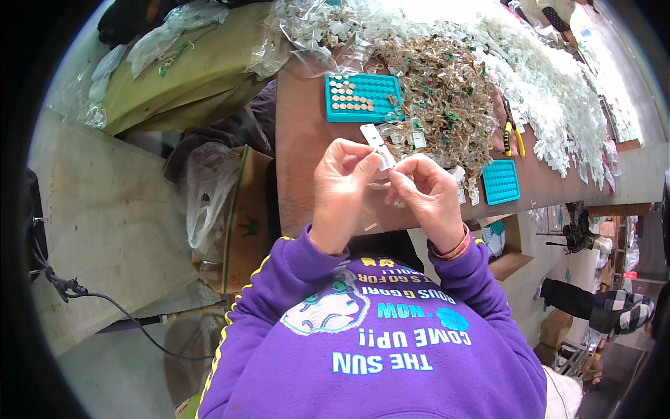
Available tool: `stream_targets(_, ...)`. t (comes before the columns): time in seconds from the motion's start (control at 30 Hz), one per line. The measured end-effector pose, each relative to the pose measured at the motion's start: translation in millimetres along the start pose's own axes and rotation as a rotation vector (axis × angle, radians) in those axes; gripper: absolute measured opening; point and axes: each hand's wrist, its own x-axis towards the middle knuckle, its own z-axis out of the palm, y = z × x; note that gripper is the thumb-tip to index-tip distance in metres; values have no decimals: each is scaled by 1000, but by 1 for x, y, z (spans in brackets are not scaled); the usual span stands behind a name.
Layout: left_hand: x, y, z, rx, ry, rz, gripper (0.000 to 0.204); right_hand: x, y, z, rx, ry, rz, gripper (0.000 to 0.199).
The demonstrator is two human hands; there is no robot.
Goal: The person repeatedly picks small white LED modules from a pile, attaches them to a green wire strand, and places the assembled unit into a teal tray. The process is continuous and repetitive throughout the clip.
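Observation:
A small white card [375,140] with tiny dark marks on it is held up at a tilt above the near part of the table. My left hand [339,192] grips its side between thumb and fingers. At the card's lower end the thumb and forefinger of my right hand [430,195] pinch together on its edge. Under the right fingers something small and shiny shows, too small to name. Just beyond the hands lie several small white cards [417,140] and a heap of small clear-and-brown pieces [447,98].
A teal tray [388,91] with round pale pieces lies beyond my left hand. A second teal tray [501,181] and yellow-black pliers [514,133] lie to the right. Clear packets [558,105] cover the far side. A cardboard box [244,223] stands at left below the brown tabletop [296,153].

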Motion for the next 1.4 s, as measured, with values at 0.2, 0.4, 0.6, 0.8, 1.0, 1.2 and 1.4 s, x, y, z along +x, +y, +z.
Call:
stream_targets(0.2,5,-3,0,-439,60,-180,18,13,13,17,41,28,-50,9)
stream_targets(0.4,39,-12,-10,-518,252,35,17,46,-9,-14,-261,43,-219,22)
stream_targets(0.6,51,-29,-26,-547,286,34,15,129,10,-24,-998,20,-631,13)
stream_targets(0.8,50,-36,-37,-499,214,46,12,158,36,-18,-1081,-87,-575,10)
stream_targets(1.0,50,-30,-24,-483,357,-13,13,156,32,-18,-964,-93,-518,5)
stream_targets(1.2,50,-31,-27,-473,332,-10,12,184,15,-26,-998,-185,-570,10)
stream_targets(1.4,48,-32,-31,-415,281,6,14,219,26,-11,-1115,-289,-686,16)
